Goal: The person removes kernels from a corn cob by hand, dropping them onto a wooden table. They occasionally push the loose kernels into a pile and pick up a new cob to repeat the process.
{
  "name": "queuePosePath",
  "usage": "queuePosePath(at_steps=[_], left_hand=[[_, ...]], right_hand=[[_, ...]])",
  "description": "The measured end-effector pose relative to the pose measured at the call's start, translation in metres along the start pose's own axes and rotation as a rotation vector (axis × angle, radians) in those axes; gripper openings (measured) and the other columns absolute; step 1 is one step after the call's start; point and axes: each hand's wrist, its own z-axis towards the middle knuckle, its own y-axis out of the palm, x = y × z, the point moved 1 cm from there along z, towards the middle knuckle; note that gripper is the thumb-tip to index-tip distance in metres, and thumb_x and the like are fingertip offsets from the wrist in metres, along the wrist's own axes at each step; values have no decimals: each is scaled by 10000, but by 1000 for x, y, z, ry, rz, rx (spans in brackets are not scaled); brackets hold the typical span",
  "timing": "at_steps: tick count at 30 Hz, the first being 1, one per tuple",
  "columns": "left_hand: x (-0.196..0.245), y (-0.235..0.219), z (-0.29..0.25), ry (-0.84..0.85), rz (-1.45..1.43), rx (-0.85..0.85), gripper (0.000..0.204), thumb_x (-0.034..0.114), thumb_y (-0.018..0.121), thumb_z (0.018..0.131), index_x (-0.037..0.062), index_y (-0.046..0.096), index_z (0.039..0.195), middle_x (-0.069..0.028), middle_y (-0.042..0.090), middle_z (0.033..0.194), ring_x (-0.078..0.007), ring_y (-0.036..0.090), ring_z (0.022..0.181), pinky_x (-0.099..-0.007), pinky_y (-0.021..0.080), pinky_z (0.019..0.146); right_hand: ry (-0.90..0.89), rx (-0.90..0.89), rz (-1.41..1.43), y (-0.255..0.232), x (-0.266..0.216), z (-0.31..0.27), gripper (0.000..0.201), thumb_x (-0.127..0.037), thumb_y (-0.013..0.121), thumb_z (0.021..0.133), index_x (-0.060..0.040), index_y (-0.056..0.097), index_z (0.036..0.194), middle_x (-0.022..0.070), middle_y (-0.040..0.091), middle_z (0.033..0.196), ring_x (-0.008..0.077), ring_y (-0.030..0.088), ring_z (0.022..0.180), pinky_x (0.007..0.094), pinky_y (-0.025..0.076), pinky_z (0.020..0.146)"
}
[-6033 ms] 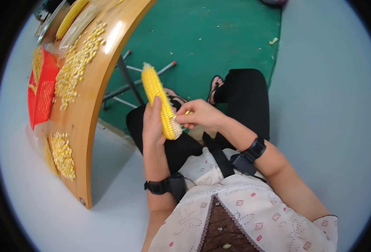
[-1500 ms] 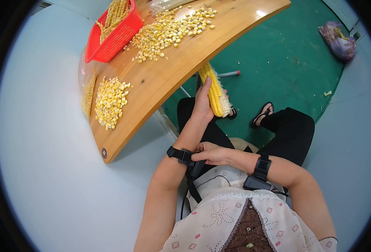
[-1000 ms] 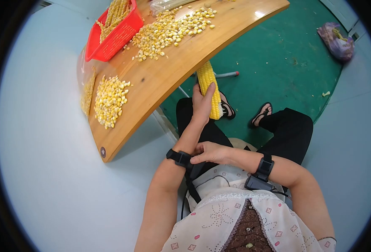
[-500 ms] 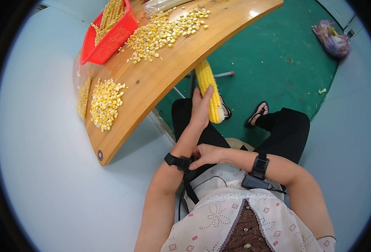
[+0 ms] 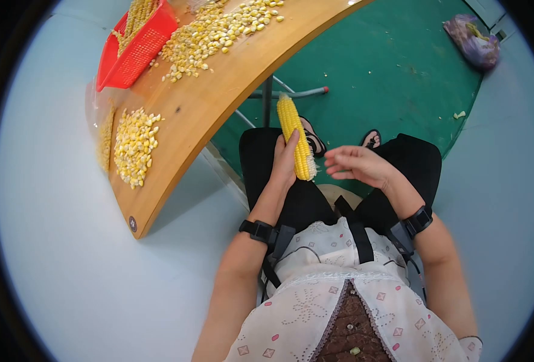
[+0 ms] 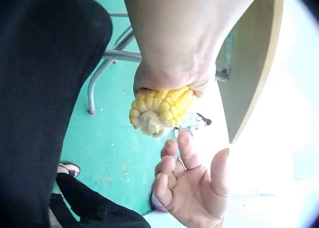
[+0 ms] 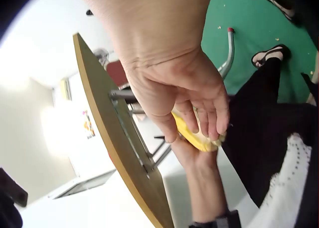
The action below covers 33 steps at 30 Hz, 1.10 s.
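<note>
My left hand (image 5: 284,160) grips a yellow corn cob (image 5: 295,136) over my lap, thumb along its side. Near the lower end a patch of bare whitish cob shows where kernels are off. In the left wrist view the blunt end of the corn cob (image 6: 159,111) sticks out below the palm. My right hand (image 5: 360,166) hovers just right of the cob, fingers loosely bent and holding nothing. Its palm and spread fingers show in the left wrist view, and the right wrist view has the right hand (image 7: 184,98) overlapping the cob.
On the wooden table (image 5: 218,96) to the left lie a small pile of kernels (image 5: 135,146) and a larger kernel spread (image 5: 209,36). A red basket (image 5: 137,48) there holds stripped cobs. A plastic bag (image 5: 472,42) sits on the green floor.
The right hand has left the strap on the left forearm and come up beside the cob. Earlier, it was picking at the cob's lower end. The left hand keeps its grip throughout.
</note>
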Motion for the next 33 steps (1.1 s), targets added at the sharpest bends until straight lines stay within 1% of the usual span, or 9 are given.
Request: queuePosePath(at_steps=[5, 8, 11, 15, 18, 22, 27, 28, 33], left_hand=[[-11, 9, 2, -31, -156, -11, 347, 346, 497, 832, 48, 400, 982, -96, 518, 822, -202, 565, 676, -321, 498, 551], [-3, 20, -1, -48, -208, -25, 332, 327, 500, 835, 37, 420, 974, -83, 517, 808, -183, 557, 658, -297, 487, 548], [3, 21, -1, 52, 70, -39, 308, 301, 497, 841, 31, 421, 969, -81, 522, 810, -163, 552, 647, -278, 475, 531], [17, 23, -14, 86, 124, -75, 285, 246, 457, 861, 11, 424, 1019, -104, 533, 879, -177, 559, 719, -290, 473, 607], [18, 21, -22, 4, -83, -154, 356, 286, 401, 876, -3, 418, 1084, -135, 532, 993, -228, 549, 857, -348, 457, 746], [16, 20, -25, -4, -156, -205, 367, 283, 389, 879, -5, 404, 1105, -151, 520, 1036, -241, 525, 935, -362, 448, 793], [17, 31, -33, 40, -78, -184, 335, 255, 431, 870, 2, 401, 1088, -128, 524, 970, -207, 532, 882, -332, 440, 779], [15, 32, -32, 54, -42, -164, 330, 253, 440, 868, 5, 402, 1083, -119, 524, 955, -197, 532, 869, -324, 440, 772], [22, 39, -37, 37, -1, -139, 339, 279, 449, 868, 11, 397, 1070, -100, 519, 921, -171, 530, 834, -299, 447, 737]], right_hand=[[-157, 312, 388, -25, 14, 3, 157, -173, 555, 807, -35, 550, 881, 35, 569, 787, 121, 563, 729, 241, 481, 671], [-134, 277, 453, -19, 23, 9, 125, -154, 551, 805, -37, 547, 848, 30, 569, 766, 117, 561, 709, 238, 485, 665], [-116, 263, 458, -18, 32, 15, 140, -157, 550, 806, -32, 547, 868, 44, 572, 790, 121, 563, 723, 241, 487, 667], [-118, 278, 362, -13, 34, 19, 178, -206, 555, 808, -42, 546, 878, 37, 564, 811, 116, 549, 744, 245, 468, 690], [-74, 184, 289, 6, 33, 15, 268, -298, 564, 803, -58, 542, 918, 24, 548, 865, 99, 524, 807, 241, 443, 733], [-124, 161, 183, 12, 32, 10, 350, -357, 565, 794, -53, 536, 967, 31, 546, 931, 98, 512, 858, 232, 418, 768], [-312, 272, 23, 24, 21, 2, 385, -227, 635, 753, 10, 516, 1032, 68, 563, 951, 118, 530, 862, 239, 424, 771], [-326, 312, 9, 28, 21, 2, 448, -176, 684, 697, 32, 509, 1053, 77, 570, 938, 125, 532, 851, 245, 431, 763], [-463, 361, -271, 29, 19, 0, 527, -203, 742, 622, 45, 533, 1038, 72, 569, 926, 123, 527, 808, 241, 441, 720]])
